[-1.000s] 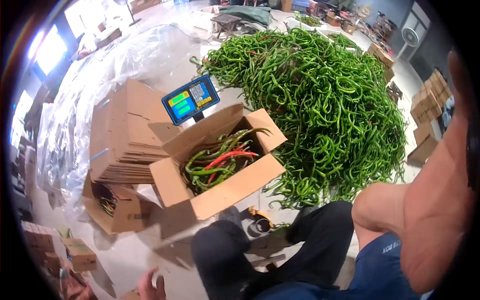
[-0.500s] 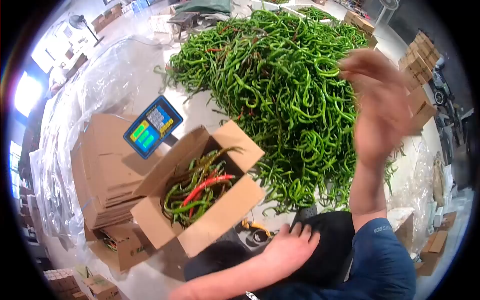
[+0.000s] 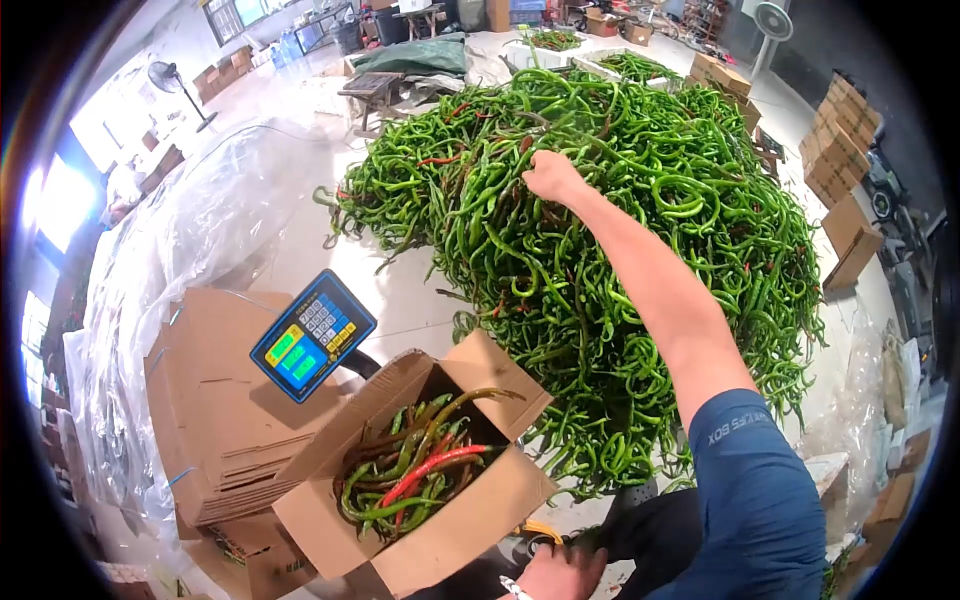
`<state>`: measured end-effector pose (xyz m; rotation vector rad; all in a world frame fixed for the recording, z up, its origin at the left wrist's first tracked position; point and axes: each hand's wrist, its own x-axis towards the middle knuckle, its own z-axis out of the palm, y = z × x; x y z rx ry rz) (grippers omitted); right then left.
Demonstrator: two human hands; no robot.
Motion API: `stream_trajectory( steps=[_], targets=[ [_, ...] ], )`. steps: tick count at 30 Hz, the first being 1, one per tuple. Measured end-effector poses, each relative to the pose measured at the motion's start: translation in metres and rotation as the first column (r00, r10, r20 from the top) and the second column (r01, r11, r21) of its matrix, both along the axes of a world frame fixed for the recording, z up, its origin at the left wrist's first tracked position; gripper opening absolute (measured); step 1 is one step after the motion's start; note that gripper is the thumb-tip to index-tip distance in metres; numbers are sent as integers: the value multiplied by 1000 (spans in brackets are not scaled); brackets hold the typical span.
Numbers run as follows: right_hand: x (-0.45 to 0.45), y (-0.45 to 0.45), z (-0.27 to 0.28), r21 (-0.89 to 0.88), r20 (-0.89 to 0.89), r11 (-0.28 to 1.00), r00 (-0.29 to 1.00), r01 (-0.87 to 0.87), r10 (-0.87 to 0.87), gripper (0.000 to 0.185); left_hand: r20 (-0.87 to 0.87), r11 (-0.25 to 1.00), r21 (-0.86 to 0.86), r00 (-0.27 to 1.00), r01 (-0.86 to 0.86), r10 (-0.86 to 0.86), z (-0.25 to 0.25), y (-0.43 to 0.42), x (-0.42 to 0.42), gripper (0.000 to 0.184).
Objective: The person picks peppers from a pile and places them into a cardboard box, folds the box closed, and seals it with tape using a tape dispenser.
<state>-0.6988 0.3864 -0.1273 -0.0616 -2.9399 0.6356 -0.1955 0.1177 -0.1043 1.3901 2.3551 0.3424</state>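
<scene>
My right hand (image 3: 552,178) reaches far out over the big heap of green peppers (image 3: 640,290), its fingers closed at the heap's upper part near some dark peppers; what they hold is too small to name. Low in the view, my left hand (image 3: 562,574) rests by my knee, its fingers bent down and partly hidden. An open cardboard box (image 3: 470,520) stands left of the heap, with dark, green and red peppers (image 3: 425,465) inside. Behind the box is a scale display (image 3: 313,335) with lit green panels.
Flattened cardboard (image 3: 225,400) is stacked left of the box, above another box (image 3: 270,565). Clear plastic sheeting (image 3: 200,230) covers the left side. More boxes (image 3: 835,140) and a fan (image 3: 773,22) are at the right; a small table (image 3: 372,88) stands behind the heap.
My right hand has come down from the raised position on the right onto the heap, and its fingers have closed. My left hand has moved lower. The view has shifted.
</scene>
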Motion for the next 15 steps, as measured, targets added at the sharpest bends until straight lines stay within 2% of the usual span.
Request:
stream_trajectory(
  steps=[1, 2, 3, 4, 5, 6, 8, 9, 10, 11, 12, 14, 15],
  targets=[
    [-3, -2, -5, 37, -20, 999, 1000, 21, -20, 29, 97, 998, 57, 995, -33, 28, 0, 2, -2, 50],
    [-5, -3, -8, -54, -97, 992, 988, 113, -118, 29, 194, 991, 111, 980, -73, 50, 3, 4, -3, 51],
    [-6, -6, -8, -152, -163, 969, 962, 194, -218, 28, 171, 973, 213, 984, -92, 56, 17, 0, -14, 52],
    [-3, -12, -3, -255, -218, 931, 922, 262, -319, 28, 149, 964, 223, 983, -143, 112, 15, 3, -12, 53],
    [0, -14, 3, -246, -328, 935, 886, 255, -328, 26, 130, 966, 217, 985, -142, 116, 15, 0, -14, 53],
    [4, -21, 19, -159, -386, 960, 881, 229, -274, 24, 120, 967, 210, 985, -147, 124, 15, -3, -13, 53],
    [-26, -7, 14, 207, -574, 977, 815, 58, 73, 24, 43, 959, 230, 986, -167, 161, 11, -8, -9, 51],
    [-31, -3, 20, 394, -449, 919, 866, -30, 221, 24, 49, 971, 192, 990, -143, 136, -5, -10, -1, 49],
    [-37, 2, 25, 554, -291, 822, 894, -132, 340, 25, 5, 964, 227, 990, -139, 142, -16, -13, 5, 48],
    [-54, 5, 24, 577, 81, 782, 969, -237, 233, 27, -35, 956, 261, 988, -136, 150, -26, -16, 11, 47],
    [-55, 5, 24, 474, 158, 853, 974, -218, 161, 30, -74, 946, 296, 984, -133, 162, -25, -18, 10, 47],
    [-52, 10, 29, 639, 162, 726, 967, -254, 195, 37, -58, 957, 240, 982, -163, 182, -20, -17, 11, 46],
    [-51, 12, 35, 604, 226, 744, 956, -287, 185, 35, -54, 961, 212, 980, -177, 192, -12, -16, 6, 46]
  ],
)
